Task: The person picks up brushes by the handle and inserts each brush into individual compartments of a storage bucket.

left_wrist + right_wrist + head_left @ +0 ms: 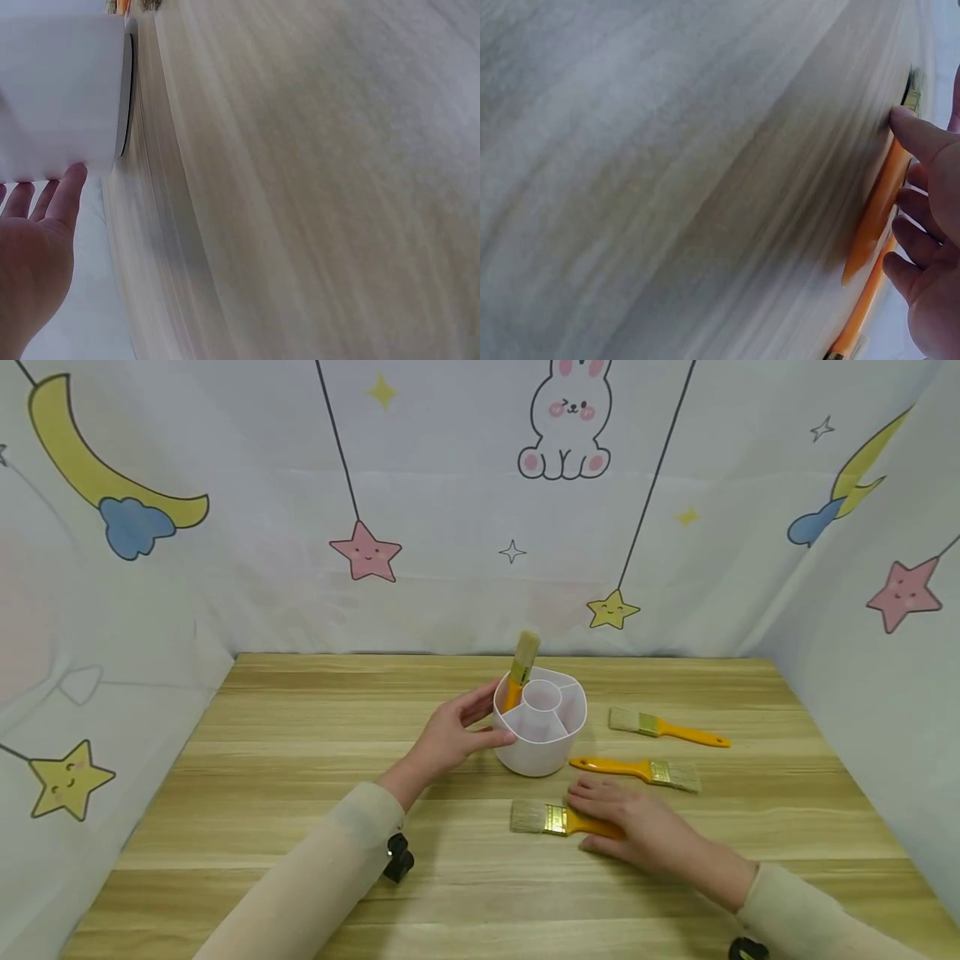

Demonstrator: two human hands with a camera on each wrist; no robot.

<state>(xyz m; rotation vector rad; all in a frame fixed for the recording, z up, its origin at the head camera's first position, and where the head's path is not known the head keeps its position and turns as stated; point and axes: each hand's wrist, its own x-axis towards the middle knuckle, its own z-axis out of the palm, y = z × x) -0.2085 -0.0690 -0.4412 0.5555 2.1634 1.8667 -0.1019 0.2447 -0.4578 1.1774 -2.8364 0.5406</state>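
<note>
Right grip (637,827) covers brush (542,817); left grip (450,735) steadies holder (540,739).

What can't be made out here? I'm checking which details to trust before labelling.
- Handle of the nearest brush: head view, covered by the right hand.
- Holder compartments: head view, floors hidden by its walls.
- Right wrist view: motion blur; whether fingers grip the handle is unclear.
- Left hand: left wrist view, cut off by the edge.
</note>
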